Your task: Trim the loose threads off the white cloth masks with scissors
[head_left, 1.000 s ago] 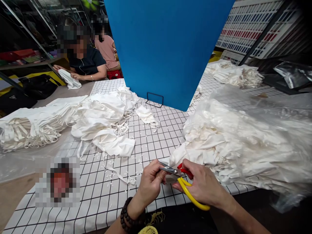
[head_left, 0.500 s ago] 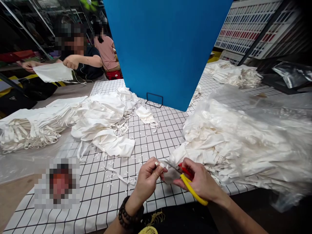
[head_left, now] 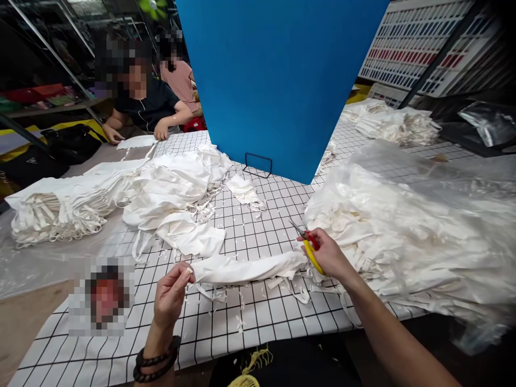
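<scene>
My left hand (head_left: 172, 294), with dark beads at the wrist, pinches one end of a white fabric piece (head_left: 245, 269). The piece stretches across the checked cloth toward the right, where its far end meets the heap by my right hand (head_left: 328, 253). That hand is closed on scissors (head_left: 310, 250) with red and yellow handles. Their blades point up and left, slightly parted and clear of the fabric in my left fingers. Whether my right fingers also hold the far end of the fabric is hidden. Thin white straps and small scraps lie below the stretched piece.
A tall blue panel (head_left: 278, 80) stands ahead on a black wire foot. Heaped white fabric (head_left: 173, 188) and a stacked bundle (head_left: 60, 209) lie left; a plastic-covered heap (head_left: 407, 231) fills the right. Across the table, a co-worker (head_left: 147, 107) handles white cloth.
My left hand has moved left, drawing the white fabric out from the right. My right hand with the scissors has moved up and away from it. The co-worker's hands have lowered their cloth.
</scene>
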Demonstrator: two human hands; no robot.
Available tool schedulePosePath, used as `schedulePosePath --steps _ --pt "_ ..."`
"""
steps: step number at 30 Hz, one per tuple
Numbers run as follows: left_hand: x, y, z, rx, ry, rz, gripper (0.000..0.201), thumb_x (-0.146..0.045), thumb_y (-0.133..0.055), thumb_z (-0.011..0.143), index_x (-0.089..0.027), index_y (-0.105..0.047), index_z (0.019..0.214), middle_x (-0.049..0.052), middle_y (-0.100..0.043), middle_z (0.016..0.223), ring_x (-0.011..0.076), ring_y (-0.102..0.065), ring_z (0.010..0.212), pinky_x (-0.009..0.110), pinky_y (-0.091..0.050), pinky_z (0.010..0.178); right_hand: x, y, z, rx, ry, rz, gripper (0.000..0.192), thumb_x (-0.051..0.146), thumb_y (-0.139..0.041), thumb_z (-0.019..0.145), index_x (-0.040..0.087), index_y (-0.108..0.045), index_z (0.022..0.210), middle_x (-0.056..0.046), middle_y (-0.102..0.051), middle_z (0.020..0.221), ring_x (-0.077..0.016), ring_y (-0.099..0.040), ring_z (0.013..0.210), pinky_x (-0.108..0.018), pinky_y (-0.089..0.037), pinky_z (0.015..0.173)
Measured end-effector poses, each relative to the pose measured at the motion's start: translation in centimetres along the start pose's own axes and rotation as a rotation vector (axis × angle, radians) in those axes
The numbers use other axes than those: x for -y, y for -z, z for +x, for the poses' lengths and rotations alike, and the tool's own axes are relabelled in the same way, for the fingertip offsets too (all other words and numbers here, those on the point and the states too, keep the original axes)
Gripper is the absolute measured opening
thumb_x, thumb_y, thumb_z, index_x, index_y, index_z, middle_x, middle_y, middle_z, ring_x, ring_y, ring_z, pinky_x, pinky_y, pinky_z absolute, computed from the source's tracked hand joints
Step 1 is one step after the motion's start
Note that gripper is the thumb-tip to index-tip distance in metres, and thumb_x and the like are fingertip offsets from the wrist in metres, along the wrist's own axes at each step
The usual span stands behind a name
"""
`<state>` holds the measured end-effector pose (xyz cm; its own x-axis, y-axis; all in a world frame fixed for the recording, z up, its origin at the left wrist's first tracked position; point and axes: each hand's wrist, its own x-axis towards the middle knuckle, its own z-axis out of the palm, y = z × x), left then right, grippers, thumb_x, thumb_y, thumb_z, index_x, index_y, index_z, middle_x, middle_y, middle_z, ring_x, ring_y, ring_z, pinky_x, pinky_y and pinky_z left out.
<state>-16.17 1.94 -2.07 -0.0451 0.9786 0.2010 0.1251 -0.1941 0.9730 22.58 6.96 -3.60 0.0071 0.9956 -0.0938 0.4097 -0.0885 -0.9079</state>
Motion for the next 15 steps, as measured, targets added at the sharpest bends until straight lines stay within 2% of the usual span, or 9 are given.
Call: schedulePosePath --steps 3,5,6,8,9,10,11,12,15 --pt "1.4 1.1 -1.6 0.042 0.152 0.437 0.035 -0.04 -0.053 0.087 -0.019 -0.05 0.06 0.0 -0.045 0.061 0.016 -0.044 0.061 0.028 -0.036 0.059 0.4 -1.2 1.4 0.117 -0.013 -0.104 0.019 0.032 -0.066 0.076 0.024 -0.052 0.086 -0.005 -0.068 0.101 -0.0213 -0.064 0.087 -0.032 -0.049 0.07" --pt "1.6 1.2 -2.3 0.036 0.21 0.709 0.033 -0.045 -0.056 0.083 -0.019 -0.053 0.061 0.003 -0.051 0.069 0.02 -0.052 0.068 0.032 -0.042 0.066 0.8 -2.0 1.9 0.212 -0.013 -0.174 0.021 0.031 -0.07 0.071 0.023 -0.054 0.082 -0.003 -0.069 0.091 -0.0209 -0.063 0.08 -0.03 -0.047 0.066" --pt "1.4 0.9 -2.5 -0.026 0.199 0.818 0.031 -0.046 -0.057 0.08 -0.019 -0.057 0.065 0.007 -0.056 0.08 0.0243 -0.056 0.079 0.037 -0.045 0.074 0.9 -2.4 1.9 0.261 -0.011 -0.204 0.022 0.031 -0.072 0.068 0.023 -0.055 0.08 -0.002 -0.068 0.086 -0.0206 -0.062 0.076 -0.029 -0.046 0.064" --pt "0.3 0.0 -2.8 -0.244 0.133 0.965 0.033 -0.049 -0.059 0.076 -0.017 -0.064 0.08 0.015 -0.055 0.107 0.0335 -0.053 0.107 0.047 -0.042 0.091 1.1 -3.1 1.8 0.344 -0.004 -0.25 0.023 0.029 -0.074 0.065 0.023 -0.057 0.078 -0.001 -0.068 0.081 -0.0201 -0.061 0.073 -0.027 -0.044 0.061" --pt "-0.4 -0.6 -2.9 -0.347 0.112 0.983 0.036 -0.049 -0.058 0.077 -0.016 -0.064 0.088 0.017 -0.053 0.115 0.0353 -0.049 0.114 0.049 -0.041 0.094 1.2 -3.3 1.7 0.371 0.001 -0.267 0.022 0.028 -0.074 0.065 0.023 -0.058 0.078 -0.001 -0.068 0.081 -0.0199 -0.06 0.073 -0.027 -0.043 0.06" --pt "-1.1 -1.5 -3.0 -0.397 0.122 0.953 0.037 -0.05 -0.057 0.079 -0.016 -0.064 0.093 0.017 -0.053 0.116 0.0348 -0.05 0.115 0.049 -0.042 0.094 1.2 -3.5 1.6 0.384 0.005 -0.28 0.02 0.027 -0.072 0.066 0.023 -0.058 0.079 -0.001 -0.068 0.082 -0.0196 -0.06 0.073 -0.026 -0.042 0.061" --pt "-1.8 -2.5 -3.1 -0.373 0.166 0.866 0.037 -0.05 -0.055 0.081 -0.017 -0.064 0.094 0.015 -0.057 0.111 0.0325 -0.054 0.109 0.046 -0.045 0.09 1.2 -3.7 1.4 0.386 0.009 -0.29 0.018 0.026 -0.07 0.068 0.023 -0.057 0.08 -0.001 -0.067 0.082 -0.0194 -0.06 0.074 -0.026 -0.042 0.061" --pt "-2.3 -3.7 -3.3 -0.278 0.24 0.725 0.037 -0.051 -0.053 0.084 -0.017 -0.064 0.091 0.012 -0.062 0.101 0.0291 -0.059 0.099 0.042 -0.048 0.085 1.2 -3.7 1.2 0.379 0.009 -0.299 0.016 0.026 -0.068 0.07 0.023 -0.056 0.08 -0.001 -0.067 0.082 -0.0192 -0.059 0.074 -0.026 -0.041 0.061" --pt "-2.4 -8.1 -3.7 0.202 0.586 0.137 0.048 -0.059 -0.049 0.086 -0.014 -0.066 0.079 0.007 -0.066 0.073 0.0193 -0.061 0.065 0.031 -0.05 0.063 1.1 -3.6 0.6 0.349 0.005 -0.304 0.016 0.025 -0.066 0.072 0.022 -0.052 0.08 -0.001 -0.067 0.083 -0.0188 -0.06 0.075 -0.026 -0.042 0.063"
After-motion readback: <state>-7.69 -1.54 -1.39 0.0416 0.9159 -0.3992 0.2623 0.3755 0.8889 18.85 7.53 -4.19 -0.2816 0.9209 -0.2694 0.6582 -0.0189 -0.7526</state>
